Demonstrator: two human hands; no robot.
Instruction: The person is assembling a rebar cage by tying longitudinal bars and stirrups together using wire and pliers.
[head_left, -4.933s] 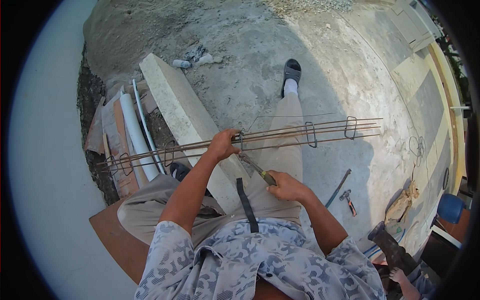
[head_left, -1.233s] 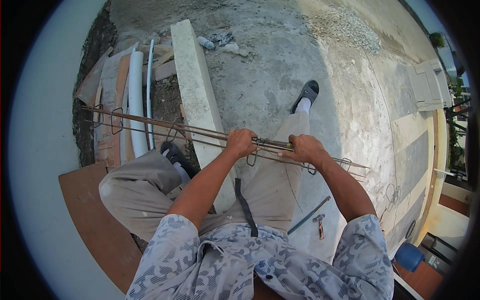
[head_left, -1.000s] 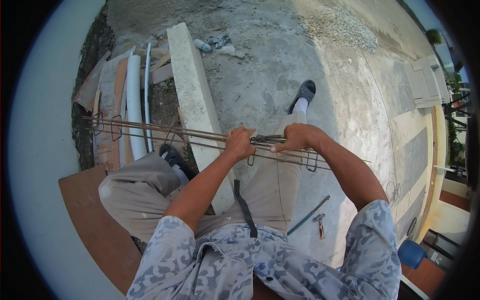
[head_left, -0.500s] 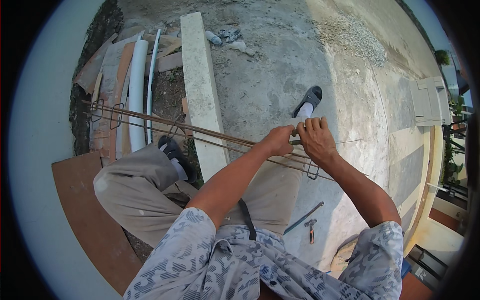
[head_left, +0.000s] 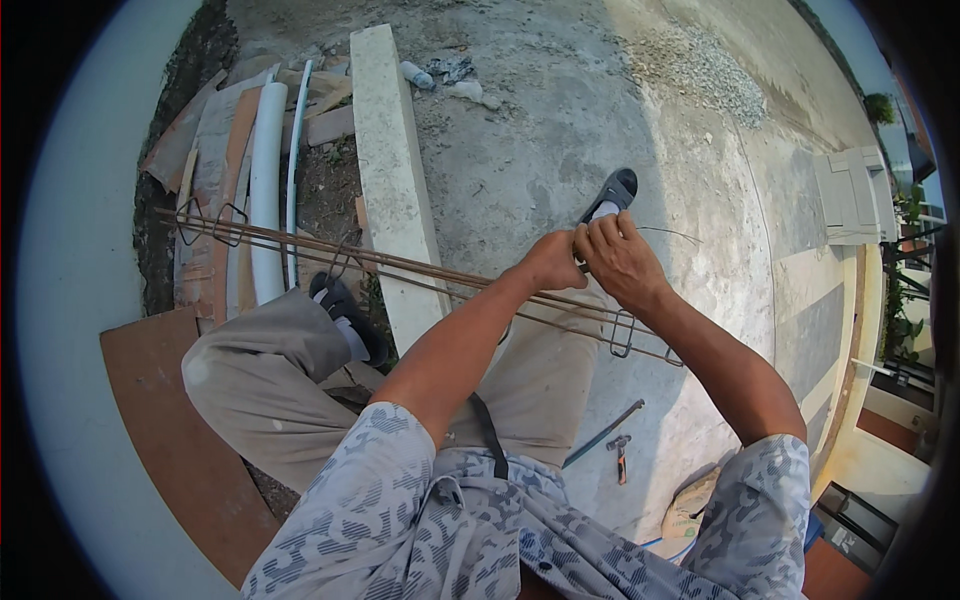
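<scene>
A long, narrow rebar cage [head_left: 400, 264] of rusty rods with bent square stirrups [head_left: 622, 335] lies slantwise across my lap. My left hand [head_left: 553, 262] is closed just above the rods, and its fingers hide what they hold. Pressed up beside it, my right hand [head_left: 622, 260] is closed with bent fingers. A bundle of thin tie wire [head_left: 672, 233] sticks out past its knuckles to the right. Between the two hands the grip is mostly hidden.
A concrete beam [head_left: 392, 170] lies left of my legs, beside a white pipe [head_left: 267, 190] and boards. A hammer [head_left: 620, 460] and a metal bar [head_left: 603, 433] rest on the concrete at right. Gravel [head_left: 705, 75] is heaped at the far right.
Both hands have shifted slightly up and left, and the right has turned closer against the left. The wire ends now point out higher. The cage's right end shows more stirrups.
</scene>
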